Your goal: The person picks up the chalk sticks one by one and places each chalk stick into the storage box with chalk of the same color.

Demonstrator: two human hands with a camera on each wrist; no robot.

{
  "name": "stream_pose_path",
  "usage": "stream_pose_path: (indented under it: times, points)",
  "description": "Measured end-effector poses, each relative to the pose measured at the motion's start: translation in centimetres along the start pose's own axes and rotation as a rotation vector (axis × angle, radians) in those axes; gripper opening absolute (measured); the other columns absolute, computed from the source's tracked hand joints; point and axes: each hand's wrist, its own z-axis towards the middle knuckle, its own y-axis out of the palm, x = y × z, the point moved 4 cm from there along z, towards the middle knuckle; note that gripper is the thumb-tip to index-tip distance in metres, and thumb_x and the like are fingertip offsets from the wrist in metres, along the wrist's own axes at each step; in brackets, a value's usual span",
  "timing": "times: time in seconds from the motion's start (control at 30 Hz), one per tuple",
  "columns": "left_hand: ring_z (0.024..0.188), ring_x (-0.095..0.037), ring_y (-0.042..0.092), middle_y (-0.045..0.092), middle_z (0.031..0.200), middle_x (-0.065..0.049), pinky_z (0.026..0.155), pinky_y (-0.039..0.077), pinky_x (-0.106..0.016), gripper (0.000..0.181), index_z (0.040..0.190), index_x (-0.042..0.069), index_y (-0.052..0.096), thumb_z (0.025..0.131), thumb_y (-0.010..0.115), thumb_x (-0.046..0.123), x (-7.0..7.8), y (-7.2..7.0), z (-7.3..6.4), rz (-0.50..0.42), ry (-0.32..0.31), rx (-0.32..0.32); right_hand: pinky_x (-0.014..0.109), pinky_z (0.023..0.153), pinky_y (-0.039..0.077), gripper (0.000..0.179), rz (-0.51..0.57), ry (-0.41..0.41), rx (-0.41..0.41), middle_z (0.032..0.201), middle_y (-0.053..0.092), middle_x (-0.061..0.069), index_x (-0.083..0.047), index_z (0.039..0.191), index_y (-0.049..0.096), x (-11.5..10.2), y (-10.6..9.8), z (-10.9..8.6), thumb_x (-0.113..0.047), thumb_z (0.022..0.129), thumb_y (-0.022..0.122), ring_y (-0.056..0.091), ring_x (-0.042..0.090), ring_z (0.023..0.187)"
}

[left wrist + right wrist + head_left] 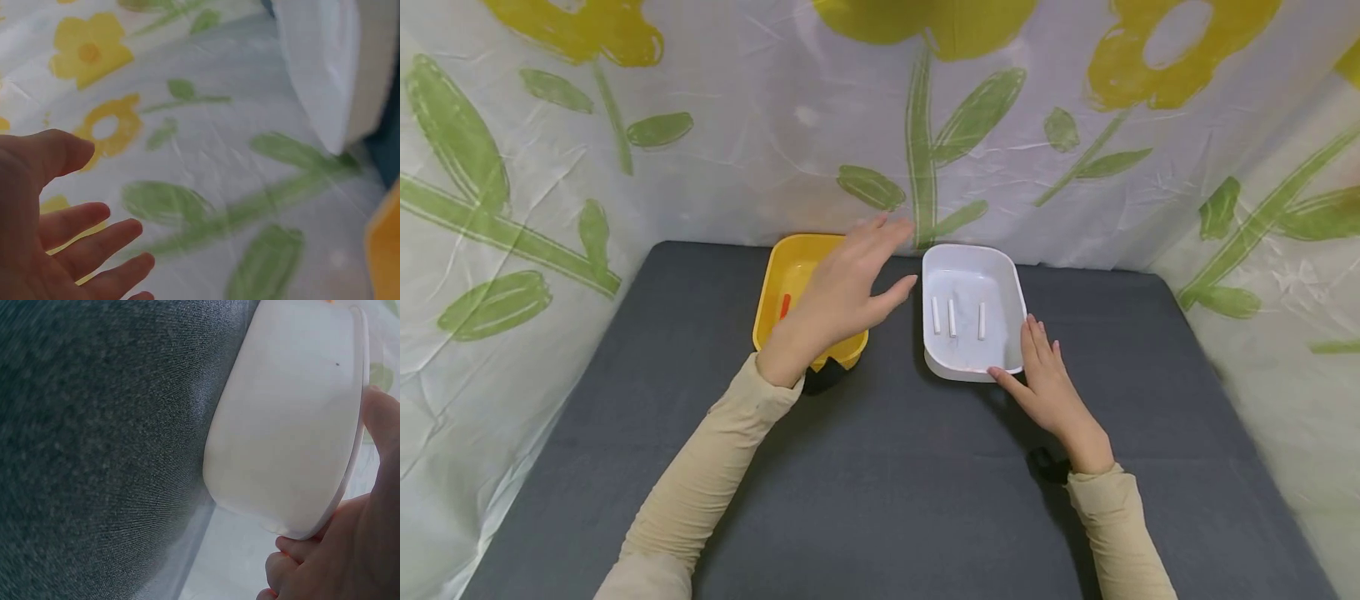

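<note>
In the head view my left hand (850,287) is over the yellow tray (762,304), its fingers extended and thumb spread, holding nothing. It hides much of that tray; a short red stick (786,305) shows inside. To the right is a white tray (934,354) with three thin white sticks (981,322), like chalk, lying apart on its floor. My right hand (1048,387) holds the near right corner of the white tray, thumb at the front rim and fingers along the right side. In the right wrist view the thumb (382,419) touches the rim.
Both trays stand near the back edge of a dark grey cloth-covered table (880,500). A pale sheet (745,142) printed with yellow flowers and green leaves hangs behind and at both sides. Dark bands (1048,465) sit under the wrists.
</note>
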Motion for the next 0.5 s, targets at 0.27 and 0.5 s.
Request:
stream_pose_path:
  times: [0.27,0.5]
  points:
    - [0.143,-0.033,0.034,0.045,0.151,-0.016,0.119,0.022,-0.049,0.061,0.148,0.001,0.044,0.096,0.063,0.028,-3.1,-0.6,-5.1,0.085,-0.045,0.064,0.059,0.118,-0.001,0.095,0.009,0.002,-0.01,0.164,-0.007,0.019,0.006,0.155,-0.001,-0.1,0.0,-0.1,-0.051,0.1,0.051,-0.007,0.036,0.151]
    - [0.148,-0.032,0.025,0.033,0.159,-0.012,0.121,0.007,-0.052,0.067,0.155,0.008,0.034,0.099,0.054,0.039,-4.3,-0.9,-9.8,0.188,-0.114,0.052,0.059,0.118,0.0,0.095,0.003,-0.003,-0.001,0.164,-0.003,0.023,0.007,0.155,0.001,-0.1,-0.1,0.0,-0.051,0.1,0.052,-0.005,0.037,0.151]
